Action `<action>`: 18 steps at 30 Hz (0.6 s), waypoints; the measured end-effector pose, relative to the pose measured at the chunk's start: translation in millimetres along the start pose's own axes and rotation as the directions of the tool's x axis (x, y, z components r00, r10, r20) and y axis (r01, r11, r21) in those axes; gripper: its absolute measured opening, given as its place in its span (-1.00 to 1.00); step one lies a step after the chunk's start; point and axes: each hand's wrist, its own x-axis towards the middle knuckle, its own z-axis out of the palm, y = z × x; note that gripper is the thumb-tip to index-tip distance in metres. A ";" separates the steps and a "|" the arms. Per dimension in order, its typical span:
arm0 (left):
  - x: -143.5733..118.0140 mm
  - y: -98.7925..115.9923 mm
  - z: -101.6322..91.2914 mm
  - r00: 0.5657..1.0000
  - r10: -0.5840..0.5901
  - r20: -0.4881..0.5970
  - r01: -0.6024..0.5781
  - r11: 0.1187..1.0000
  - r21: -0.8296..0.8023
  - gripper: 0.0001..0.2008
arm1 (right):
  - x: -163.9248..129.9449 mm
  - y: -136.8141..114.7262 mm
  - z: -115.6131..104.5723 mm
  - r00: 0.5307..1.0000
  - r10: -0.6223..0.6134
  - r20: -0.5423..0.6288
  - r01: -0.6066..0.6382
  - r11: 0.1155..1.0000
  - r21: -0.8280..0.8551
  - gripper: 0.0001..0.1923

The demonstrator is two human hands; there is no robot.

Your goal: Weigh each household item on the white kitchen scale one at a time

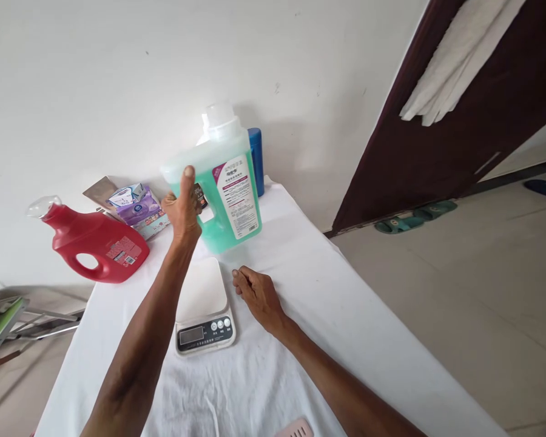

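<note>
One red plastic jug (104, 233) with a clear cap stands on the white-clothed tabletop (355, 315), a purple tissue pack (139, 211) just beside it. Next, the left hand (183, 206) has its grip clamped around the handle of a translucent plastic jug of green liquid (225, 182) with a white label, held tilted beyond a white digital scale (203, 297). Behind that jug, partly hidden, is a blue plastic container (256, 158). Near the scale's right side, the right hand (258, 295) has its fingers curled together. Farther right, green slippers (399, 225) lie on the tiled floor (437, 303).
</note>
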 end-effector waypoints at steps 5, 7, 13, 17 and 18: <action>1.6 -21.0 42.4 0.999 -0.035 0.019 0.035 0.999 0.016 -0.35 | 0.6 0.4 0.5 0.999 -0.050 -0.007 0.050 0.997 -0.060 -0.51; 4.9 -31.9 53.9 0.999 -0.049 0.017 0.048 0.998 0.036 -0.38 | 1.1 0.6 0.4 0.998 -0.057 -0.014 0.056 0.996 -0.073 -0.52; 10.8 -63.0 67.6 0.998 -0.029 -0.049 0.031 0.999 0.045 -0.42 | 3.0 5.1 1.1 0.997 -0.076 -0.025 0.072 0.990 -0.123 -0.53; 14.3 -75.6 67.8 0.997 -0.004 -0.081 0.005 1.000 0.019 -0.46 | 2.9 5.6 1.2 0.996 -0.080 -0.027 0.075 0.989 -0.130 -0.53; 16.0 -77.9 68.2 0.998 0.011 -0.060 -0.010 1.000 0.016 -0.47 | 2.8 4.9 0.9 0.997 -0.078 -0.027 0.074 0.989 -0.129 -0.53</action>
